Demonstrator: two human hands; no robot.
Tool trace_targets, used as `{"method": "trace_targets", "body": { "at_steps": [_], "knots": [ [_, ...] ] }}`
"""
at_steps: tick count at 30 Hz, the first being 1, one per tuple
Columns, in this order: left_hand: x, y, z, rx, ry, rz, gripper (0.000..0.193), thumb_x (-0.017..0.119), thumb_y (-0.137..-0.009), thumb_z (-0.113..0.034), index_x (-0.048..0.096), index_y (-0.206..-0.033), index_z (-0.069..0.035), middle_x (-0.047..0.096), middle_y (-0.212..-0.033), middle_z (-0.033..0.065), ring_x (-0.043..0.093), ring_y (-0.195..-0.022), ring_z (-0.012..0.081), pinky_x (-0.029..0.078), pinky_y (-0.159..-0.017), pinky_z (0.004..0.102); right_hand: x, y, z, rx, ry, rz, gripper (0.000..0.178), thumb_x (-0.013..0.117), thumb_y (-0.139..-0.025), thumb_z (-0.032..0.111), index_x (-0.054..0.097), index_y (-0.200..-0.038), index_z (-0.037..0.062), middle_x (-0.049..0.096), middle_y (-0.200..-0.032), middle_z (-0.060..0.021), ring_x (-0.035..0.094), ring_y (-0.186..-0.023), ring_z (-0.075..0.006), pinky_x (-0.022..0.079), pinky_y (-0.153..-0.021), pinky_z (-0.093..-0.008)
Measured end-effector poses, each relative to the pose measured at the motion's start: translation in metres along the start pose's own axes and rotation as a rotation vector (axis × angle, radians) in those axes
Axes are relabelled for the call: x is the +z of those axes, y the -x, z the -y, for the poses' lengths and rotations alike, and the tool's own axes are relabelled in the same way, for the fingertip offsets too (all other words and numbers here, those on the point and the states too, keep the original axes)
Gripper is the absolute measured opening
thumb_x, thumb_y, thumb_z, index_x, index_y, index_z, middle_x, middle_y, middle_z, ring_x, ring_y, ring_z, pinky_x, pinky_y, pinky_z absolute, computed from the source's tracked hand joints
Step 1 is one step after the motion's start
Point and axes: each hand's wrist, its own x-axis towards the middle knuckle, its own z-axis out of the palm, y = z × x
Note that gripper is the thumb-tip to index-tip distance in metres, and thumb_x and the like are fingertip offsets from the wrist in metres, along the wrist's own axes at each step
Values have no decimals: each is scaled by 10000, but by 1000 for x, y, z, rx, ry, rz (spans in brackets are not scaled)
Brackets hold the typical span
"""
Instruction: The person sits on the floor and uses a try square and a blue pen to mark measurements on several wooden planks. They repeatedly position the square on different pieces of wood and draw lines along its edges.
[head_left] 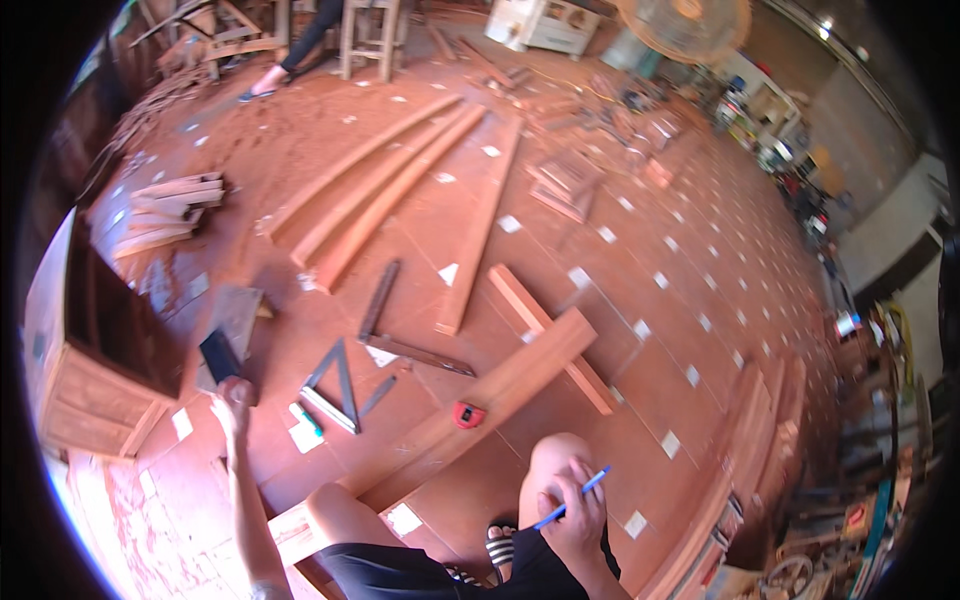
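My left hand point(236, 393) is closed at the lower end of a dark phone point(220, 357), over a small wooden bench point(236, 312). Above my knee, my right hand point(578, 508) grips a blue pen point(594, 483), its fingers wrapped round the middle. A wide wooden board point(520, 375) slants in front of me, its near end beside my left leg. On it sits a red tape measure point(468, 415). Left of the board lie a triangular set square point(348, 388), a dark wooden L-square point(410, 352), a green marker point(306, 419) and a thin dark stick point(379, 395).
A narrow beam point(595, 385) crosses under the board's far end. Several long planks point(385, 190) lie farther ahead. A wooden cabinet point(100, 395) stands at the left, near stacked offcuts point(170, 213). More timber point(745, 460) lines the right. Another person's leg point(305, 50) shows at the back.
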Motion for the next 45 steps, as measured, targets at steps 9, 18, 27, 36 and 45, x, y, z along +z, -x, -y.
{"method": "trace_targets", "body": {
  "at_steps": [9,18,27,36,45],
  "knots": [
    [-54,367,-64,-171,190,69,487,751,-1058,-206,617,-1446,56,675,-1337,272,670,-1254,417,536,-1066,533,9,6,-22,13,-56,-21,391,787,-959,328,727,-1189,17,679,-1406,-313,639,-1308,-502,496,-1149,-581],
    [-161,318,-322,-197,515,491,548,738,-1091,-260,603,-1529,39,758,-1331,212,768,-1184,260,635,-969,375,37,-23,-13,-24,-269,35,443,824,-943,345,716,-1216,12,701,-1386,-270,645,-1299,-482,507,-1135,-564],
    [-181,273,-543,131,1495,874,623,627,-1129,-523,486,-720,-75,512,-714,-5,439,-665,108,413,-687,303,59,-26,1,-6,-681,69,428,843,-965,289,704,-1227,-20,732,-1330,-280,708,-1222,-463,576,-1058,-529],
    [-135,263,-561,182,1736,1474,475,612,-1144,-503,519,-985,-65,554,-965,43,497,-875,143,424,-847,315,78,-54,-87,438,-991,199,325,698,-1090,145,675,-1375,-10,715,-1430,-196,685,-1235,-268,579,-1010,-378],
    [-109,253,-511,29,1603,1580,441,596,-1158,-483,552,-1250,-55,595,-1216,92,556,-1085,177,434,-1007,327,195,-80,-98,301,-828,314,414,764,-1064,186,661,-1400,-32,703,-1426,-228,698,-1251,-330,598,-1027,-468]
  ]
}}
